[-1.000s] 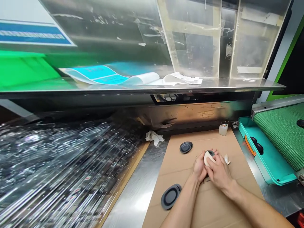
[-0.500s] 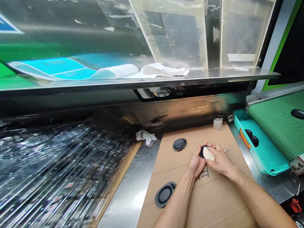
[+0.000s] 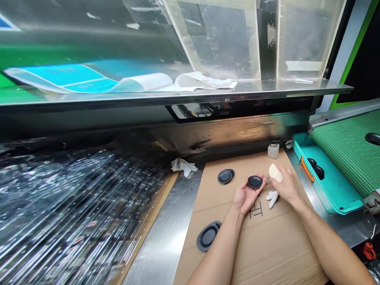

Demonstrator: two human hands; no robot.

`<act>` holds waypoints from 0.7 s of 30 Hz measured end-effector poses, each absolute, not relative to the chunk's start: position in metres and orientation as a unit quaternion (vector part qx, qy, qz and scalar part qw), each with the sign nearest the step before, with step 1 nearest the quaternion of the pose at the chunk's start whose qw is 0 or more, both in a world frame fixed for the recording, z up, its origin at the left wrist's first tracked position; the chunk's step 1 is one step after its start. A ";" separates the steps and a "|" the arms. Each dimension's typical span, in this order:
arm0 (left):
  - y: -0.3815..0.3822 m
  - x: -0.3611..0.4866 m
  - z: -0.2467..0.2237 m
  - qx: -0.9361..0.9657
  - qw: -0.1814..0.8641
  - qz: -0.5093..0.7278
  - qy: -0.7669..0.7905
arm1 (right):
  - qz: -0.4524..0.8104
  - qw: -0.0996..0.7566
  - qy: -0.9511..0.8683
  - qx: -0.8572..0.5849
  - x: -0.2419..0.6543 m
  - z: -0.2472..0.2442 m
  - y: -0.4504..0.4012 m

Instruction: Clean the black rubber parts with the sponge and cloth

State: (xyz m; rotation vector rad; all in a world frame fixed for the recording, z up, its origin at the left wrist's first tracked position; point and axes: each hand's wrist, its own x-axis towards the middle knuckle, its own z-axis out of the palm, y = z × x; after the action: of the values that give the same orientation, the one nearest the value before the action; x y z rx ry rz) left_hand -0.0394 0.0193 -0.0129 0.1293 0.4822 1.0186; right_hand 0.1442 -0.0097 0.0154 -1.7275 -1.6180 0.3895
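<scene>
My left hand [image 3: 246, 199], palm up, holds a small black oval lid-like part [image 3: 255, 182] across its fingers. To its right, my right hand [image 3: 287, 184] grips a cream-coloured sponge-like pad [image 3: 276, 173], raised apart from the black part. Both hands are over a flat cardboard sheet [image 3: 267, 245]. A similar dark oval part [image 3: 226, 176] lies on the cardboard left of my left hand. Nearer to me sits a larger dark oval part [image 3: 208, 236], partly covered by my left forearm. A small white piece [image 3: 272, 198], like a crumpled cloth, lies between the hands.
At the cardboard's back edge stands a small translucent bottle [image 3: 273, 150]. A teal tray [image 3: 341, 198] with black parts sits at right, beside a green conveyor belt [image 3: 350, 150]. A white glove [image 3: 184, 167] lies at left, near plastic-covered stock [image 3: 74, 213]. A metal shelf [image 3: 252, 89] overhangs behind.
My right hand has moved right with the pad, away from the black part. My left hand has opened out flatter beneath the part, and the white piece has come into view.
</scene>
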 end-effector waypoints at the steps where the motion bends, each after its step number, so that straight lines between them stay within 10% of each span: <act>1: 0.020 -0.041 -0.012 0.042 0.849 0.477 0.223 | 0.140 0.359 -0.618 -0.686 0.151 0.015 -0.007; 13: 0.020 -0.042 -0.005 0.006 0.872 0.439 0.217 | -0.009 0.199 -0.687 -0.699 0.174 0.026 -0.007; 21: 0.021 -0.043 -0.003 0.022 0.873 0.444 0.203 | 0.166 0.098 -0.850 -0.490 0.163 0.038 -0.023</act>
State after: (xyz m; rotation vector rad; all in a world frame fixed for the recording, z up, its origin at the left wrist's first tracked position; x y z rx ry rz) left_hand -0.0425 0.0214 -0.0029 0.0463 0.4236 0.9276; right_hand 0.1635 -0.0225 0.0375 -1.4498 -2.5173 0.4907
